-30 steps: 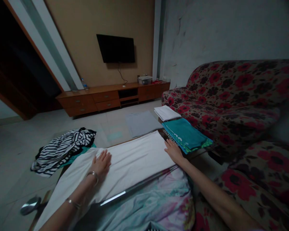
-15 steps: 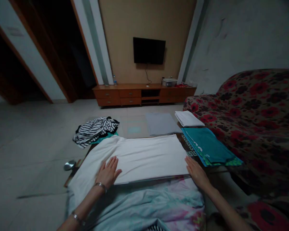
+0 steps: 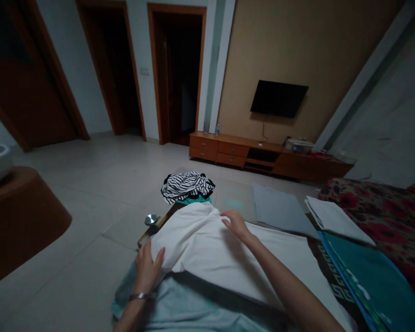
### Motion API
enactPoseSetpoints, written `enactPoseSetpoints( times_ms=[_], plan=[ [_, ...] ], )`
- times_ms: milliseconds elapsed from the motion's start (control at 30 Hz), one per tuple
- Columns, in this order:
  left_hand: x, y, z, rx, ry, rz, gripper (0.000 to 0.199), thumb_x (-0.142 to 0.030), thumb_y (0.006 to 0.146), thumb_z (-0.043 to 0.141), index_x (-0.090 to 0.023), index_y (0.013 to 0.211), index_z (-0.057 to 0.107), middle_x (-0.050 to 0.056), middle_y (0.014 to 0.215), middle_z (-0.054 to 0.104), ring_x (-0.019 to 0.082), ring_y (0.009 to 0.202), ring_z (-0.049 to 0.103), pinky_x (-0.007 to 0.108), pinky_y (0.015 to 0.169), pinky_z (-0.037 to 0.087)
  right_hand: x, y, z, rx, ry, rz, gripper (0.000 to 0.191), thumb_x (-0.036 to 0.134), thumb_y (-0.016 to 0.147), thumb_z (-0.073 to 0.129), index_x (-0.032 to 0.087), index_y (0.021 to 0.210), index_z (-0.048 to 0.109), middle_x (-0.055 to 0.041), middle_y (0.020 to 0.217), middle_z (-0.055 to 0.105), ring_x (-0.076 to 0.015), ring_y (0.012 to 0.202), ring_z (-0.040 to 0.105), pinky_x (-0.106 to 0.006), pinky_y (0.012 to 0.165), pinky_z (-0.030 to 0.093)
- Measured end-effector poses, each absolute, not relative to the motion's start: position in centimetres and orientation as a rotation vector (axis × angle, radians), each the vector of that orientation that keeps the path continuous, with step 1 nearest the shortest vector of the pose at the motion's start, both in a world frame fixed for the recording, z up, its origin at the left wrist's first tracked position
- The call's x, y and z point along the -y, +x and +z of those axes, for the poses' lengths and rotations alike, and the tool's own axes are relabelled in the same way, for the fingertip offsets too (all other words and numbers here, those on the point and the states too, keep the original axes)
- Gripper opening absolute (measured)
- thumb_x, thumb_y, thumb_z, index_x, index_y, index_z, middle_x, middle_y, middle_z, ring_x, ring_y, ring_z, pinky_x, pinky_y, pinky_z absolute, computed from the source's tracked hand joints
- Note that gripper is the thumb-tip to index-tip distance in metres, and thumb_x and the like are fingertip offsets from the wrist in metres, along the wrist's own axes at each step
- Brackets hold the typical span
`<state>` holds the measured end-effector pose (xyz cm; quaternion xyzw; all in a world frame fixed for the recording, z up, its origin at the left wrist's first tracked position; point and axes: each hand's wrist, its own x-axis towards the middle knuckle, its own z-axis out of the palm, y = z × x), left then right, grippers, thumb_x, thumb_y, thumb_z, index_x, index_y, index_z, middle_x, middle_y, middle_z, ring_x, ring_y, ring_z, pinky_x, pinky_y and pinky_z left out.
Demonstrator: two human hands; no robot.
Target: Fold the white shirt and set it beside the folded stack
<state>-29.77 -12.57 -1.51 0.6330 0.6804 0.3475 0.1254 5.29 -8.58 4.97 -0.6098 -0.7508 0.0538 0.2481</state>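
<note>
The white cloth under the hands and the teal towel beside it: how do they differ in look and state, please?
The white cloth is plain, but the teal towel has a pale print and a blue edge. The white cloth rises in a bulge; the teal towel lies flat and folded. The left hand and right hand touch the white cloth, not the teal towel. Both are fabric, lying side by side.

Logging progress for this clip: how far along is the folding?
Done: a folded white cloth, a folded teal towel and a flat grey cloth lie neatly at the right. In hand: a white sheet, humped up, the left hand gripping its edge, the right hand on top. Left: a black-and-white striped garment sits in a loose, unfolded heap.
</note>
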Motion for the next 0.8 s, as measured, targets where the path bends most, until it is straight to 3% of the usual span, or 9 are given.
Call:
enactPoseSetpoints(
  times_ms=[133, 233, 300, 467, 567, 667, 733, 800],
  plan=[
    [14.9, -29.1, -3.7, -1.949, 1.585, 1.184, 0.078, -0.052, 0.080, 0.048, -0.009, 0.142, 0.029, 0.019, 0.128, 0.043, 0.033, 0.124, 0.043, 0.050, 0.106, 0.036, -0.6, -5.5, 6.2, 2.191, -1.709, 0.198, 0.028, 0.023, 0.083, 0.055, 0.019, 0.109, 0.066, -0.0103, 0.115, 0.065, -0.0235, 0.111, 0.054, -0.036, 0.095, 0.040],
    [16.2, -29.0, -4.1, -1.919, 1.471, 1.246, 0.079, -0.049, 0.078, 0.050, -0.012, 0.143, 0.025, 0.019, 0.124, 0.044, 0.033, 0.119, 0.048, 0.051, 0.101, 0.040, -3.5, -9.4, 6.3, 2.196, -1.756, 0.243, 0.026, 0.022, 0.077, 0.062, 0.016, 0.101, 0.069, -0.0123, 0.105, 0.069, -0.0278, 0.104, 0.058, -0.038, 0.088, 0.043],
    [16.7, -29.2, -4.0, -1.890, 1.422, 1.275, 0.079, -0.049, 0.077, 0.052, -0.013, 0.143, 0.026, 0.017, 0.120, 0.046, 0.032, 0.114, 0.051, 0.050, 0.097, 0.044, -4.0, -10.1, 6.8, 2.218, -1.737, 0.305, 0.020, 0.018, 0.075, 0.062, 0.016, 0.092, 0.071, -0.0097, 0.096, 0.071, -0.0251, 0.096, 0.062, -0.034, 0.084, 0.045],
    [17.8, -29.9, -4.3, -1.810, 1.413, 1.357, 0.078, -0.048, 0.077, 0.054, -0.018, 0.144, 0.026, 0.014, 0.120, 0.046, 0.029, 0.107, 0.053, 0.048, 0.092, 0.048, 1.2, -4.6, 8.7, 2.216, -1.543, 0.417, 0.022, 0.021, 0.087, 0.050, 0.017, 0.099, 0.069, -0.0044, 0.102, 0.069, -0.0139, 0.094, 0.060, -0.022, 0.083, 0.044],
    [18.7, -29.8, -5.0, -1.806, 1.453, 1.409, 0.077, -0.046, 0.079, 0.054, -0.021, 0.145, 0.024, 0.013, 0.123, 0.044, 0.028, 0.109, 0.052, 0.047, 0.093, 0.048, 7.2, 2.4, 8.6, 2.308, -1.193, 0.935, 0.022, 0.033, 0.084, 0.056, 0.017, 0.087, 0.071, -0.0039, 0.088, 0.068, -0.0156, 0.086, 0.060, -0.025, 0.080, 0.045],
    [19.3, -29.7, -5.2, -1.788, 1.529, 1.441, 0.071, -0.037, 0.080, 0.050, -0.022, 0.145, 0.026, 0.014, 0.130, 0.040, 0.028, 0.118, 0.047, 0.046, 0.100, 0.044, 10.8, 7.9, 7.8, 2.469, -1.331, 1.378, 0.023, 0.030, 0.076, 0.063, 0.016, 0.092, 0.072, -0.0011, 0.074, 0.066, -0.0132, 0.069, 0.057, -0.022, 0.065, 0.044],
    [19.5, -29.6, -4.9, -1.747, 1.616, 1.423, 0.063, -0.031, 0.080, 0.048, -0.023, 0.141, 0.035, 0.013, 0.135, 0.040, 0.027, 0.126, 0.042, 0.046, 0.107, 0.038, 10.5, 8.9, 7.4, 2.463, -1.565, 1.246, 0.025, 0.024, 0.074, 0.062, 0.014, 0.094, 0.072, -0.0002, 0.067, 0.064, -0.0119, 0.061, 0.054, -0.021, 0.058, 0.040],
    [19.6, -29.5, -4.4, -1.675, 1.725, 1.369, 0.048, -0.030, 0.080, 0.049, -0.025, 0.127, 0.052, 0.010, 0.132, 0.046, 0.027, 0.126, 0.041, 0.047, 0.108, 0.035, 8.1, 7.3, 7.2, 2.418, -1.635, 0.907, 0.024, 0.020, 0.076, 0.057, 0.014, 0.093, 0.073, -0.0022, 0.072, 0.067, -0.0130, 0.063, 0.057, -0.022, 0.061, 0.041]
  ],
)
